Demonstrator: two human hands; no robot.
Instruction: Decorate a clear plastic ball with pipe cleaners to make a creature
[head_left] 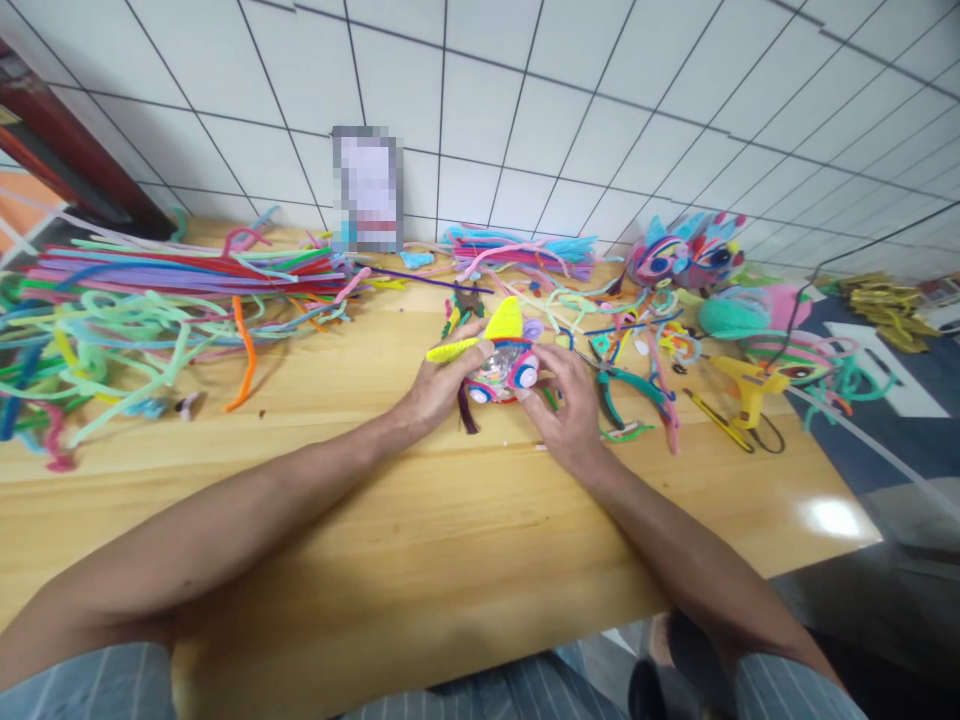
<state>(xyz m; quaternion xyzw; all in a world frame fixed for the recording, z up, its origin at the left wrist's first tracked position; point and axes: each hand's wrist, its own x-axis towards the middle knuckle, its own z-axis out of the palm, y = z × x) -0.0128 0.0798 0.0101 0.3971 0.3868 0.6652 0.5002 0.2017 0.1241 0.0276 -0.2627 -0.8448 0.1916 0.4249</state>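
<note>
A small colourful figure made of pipe cleaners is held above the wooden table. It has two yellow ear-like pieces, round blue, white and pink eye-like discs and a shiny middle. My left hand is closed on its left side, with the thumb near the base of a yellow piece. On its right side my right hand grips it beside one eye disc, fingers bent round the edge. A dark tassel hangs below the figure at the left. Parts of the fingers are hidden behind it.
Bundled pipe cleaners and loose green ones lie at the left. Teal-handled pliers, a yellow glue gun and a yellow cutter lie at the right. Finished figures and a blurred phone-like object stand near the tiled wall.
</note>
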